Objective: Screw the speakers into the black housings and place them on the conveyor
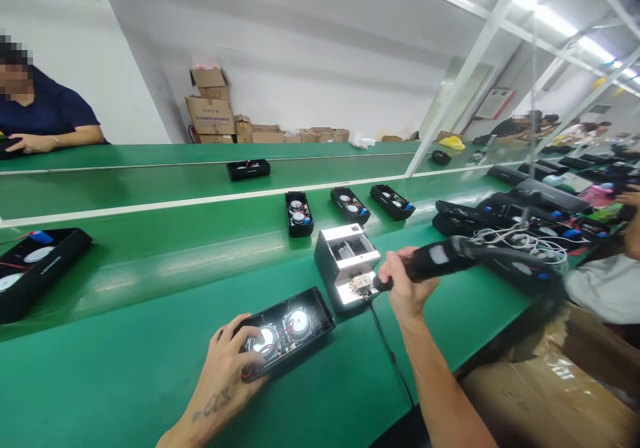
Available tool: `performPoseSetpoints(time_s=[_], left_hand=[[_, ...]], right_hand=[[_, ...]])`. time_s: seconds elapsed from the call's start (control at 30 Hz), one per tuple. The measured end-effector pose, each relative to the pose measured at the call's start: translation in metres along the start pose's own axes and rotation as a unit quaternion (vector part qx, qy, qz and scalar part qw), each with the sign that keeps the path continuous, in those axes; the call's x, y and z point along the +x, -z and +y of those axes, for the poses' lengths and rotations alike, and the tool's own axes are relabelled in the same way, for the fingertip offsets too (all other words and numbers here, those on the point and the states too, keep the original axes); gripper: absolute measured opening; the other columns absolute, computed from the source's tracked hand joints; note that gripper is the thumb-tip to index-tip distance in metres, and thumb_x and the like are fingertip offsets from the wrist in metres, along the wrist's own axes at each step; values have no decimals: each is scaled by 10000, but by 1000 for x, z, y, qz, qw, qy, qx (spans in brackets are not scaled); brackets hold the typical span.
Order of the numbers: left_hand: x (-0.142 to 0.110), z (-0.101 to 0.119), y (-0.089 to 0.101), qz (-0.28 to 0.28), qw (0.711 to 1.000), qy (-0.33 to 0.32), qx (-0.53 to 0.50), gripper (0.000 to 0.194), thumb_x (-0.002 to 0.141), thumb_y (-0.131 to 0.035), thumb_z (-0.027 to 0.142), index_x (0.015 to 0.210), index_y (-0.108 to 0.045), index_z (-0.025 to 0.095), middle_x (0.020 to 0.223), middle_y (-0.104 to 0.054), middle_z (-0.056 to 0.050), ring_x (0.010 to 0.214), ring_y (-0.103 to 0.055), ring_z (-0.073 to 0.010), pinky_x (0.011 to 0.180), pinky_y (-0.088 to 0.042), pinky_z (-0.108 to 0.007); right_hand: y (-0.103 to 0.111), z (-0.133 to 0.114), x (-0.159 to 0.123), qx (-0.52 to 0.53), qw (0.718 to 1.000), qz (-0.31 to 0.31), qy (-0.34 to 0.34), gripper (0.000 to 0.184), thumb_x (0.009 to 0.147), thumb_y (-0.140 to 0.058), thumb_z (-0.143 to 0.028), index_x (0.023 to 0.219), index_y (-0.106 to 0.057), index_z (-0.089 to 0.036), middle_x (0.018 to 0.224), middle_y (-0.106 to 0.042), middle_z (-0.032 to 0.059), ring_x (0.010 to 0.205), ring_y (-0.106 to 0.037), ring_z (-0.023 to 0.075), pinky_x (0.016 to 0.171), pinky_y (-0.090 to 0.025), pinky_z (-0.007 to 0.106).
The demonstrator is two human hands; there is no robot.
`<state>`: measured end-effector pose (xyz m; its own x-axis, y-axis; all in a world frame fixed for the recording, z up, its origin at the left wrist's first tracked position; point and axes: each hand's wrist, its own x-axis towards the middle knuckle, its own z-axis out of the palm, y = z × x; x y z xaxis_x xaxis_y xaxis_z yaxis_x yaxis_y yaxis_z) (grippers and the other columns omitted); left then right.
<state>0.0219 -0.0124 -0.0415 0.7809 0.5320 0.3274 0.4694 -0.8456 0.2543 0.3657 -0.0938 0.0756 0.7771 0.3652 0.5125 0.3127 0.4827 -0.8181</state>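
Note:
My left hand (233, 355) grips the near left end of a black speaker housing (313, 338), fingers over its rim. Two round speakers with bright backs and red wires show inside the housing. My right hand (407, 288) is wrapped round a black electric screwdriver (440, 260), held almost level. Its front end points left, at the lit front of a small screw feeder (327, 268). Whether the bit touches a screw there, I cannot make out. A black cable (393, 355) runs from the feeder toward me across the green bench.
Several open speaker housings (299, 215) stand on the green conveyor (175, 248) behind the feeder, another housing (45, 268) at left. Housings and white cables (530, 245) crowd the right side. A person (50, 115) sits across at left; a cardboard box (555, 381) is at lower right.

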Motion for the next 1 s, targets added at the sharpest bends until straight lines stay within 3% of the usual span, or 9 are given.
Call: performPoseSetpoints(time_s=[0.13, 0.23, 0.43, 0.6, 1.0], left_hand=[[3, 0, 1, -16, 1000, -2, -5, 118, 744, -792, 223, 792, -775, 329, 1156, -717, -23, 1342, -531, -405, 989, -488, -574], [3, 5, 1, -6, 1000, 16, -4, 135, 717, -792, 182, 762, -765, 305, 1140, -715, -29, 1346, -521, -410, 1007, -473, -594], [2, 12, 2, -18, 999, 28, -22, 149, 724, -777, 160, 776, -754, 298, 1138, -716, -30, 1363, -506, -419, 1020, -451, -644], [3, 15, 4, -7, 999, 36, -28, 163, 700, -802, 138, 753, -747, 282, 1111, -712, -34, 1349, -517, -427, 1019, -439, -652], [3, 18, 3, -9, 999, 47, -23, 166, 676, -803, 129, 728, -755, 280, 1095, -710, -41, 1353, -505, -421, 1037, -431, -633]], right_hand=[[-4, 2, -5, -43, 994, -87, -55, 260, 814, -796, -294, 886, -556, -222, 457, -532, -104, 372, -474, 114, 439, -408, 266], [-5, -8, -21, 7, 984, -150, -91, 251, 841, -792, -298, 962, -587, -222, 490, -515, -114, 371, -460, 107, 423, -395, 259], [-32, -24, -71, 186, 964, -148, -116, 310, 935, -719, -320, 1182, -535, -288, 574, -461, -130, 362, -404, 92, 381, -382, 243], [-50, -13, -94, 193, 951, -191, -145, 281, 959, -695, -285, 1188, -533, -284, 581, -496, -126, 379, -432, 85, 409, -399, 226], [-55, -6, -111, 178, 947, -234, -127, 194, 971, -682, -278, 1084, -525, -278, 583, -506, -116, 379, -438, 89, 398, -391, 225]])
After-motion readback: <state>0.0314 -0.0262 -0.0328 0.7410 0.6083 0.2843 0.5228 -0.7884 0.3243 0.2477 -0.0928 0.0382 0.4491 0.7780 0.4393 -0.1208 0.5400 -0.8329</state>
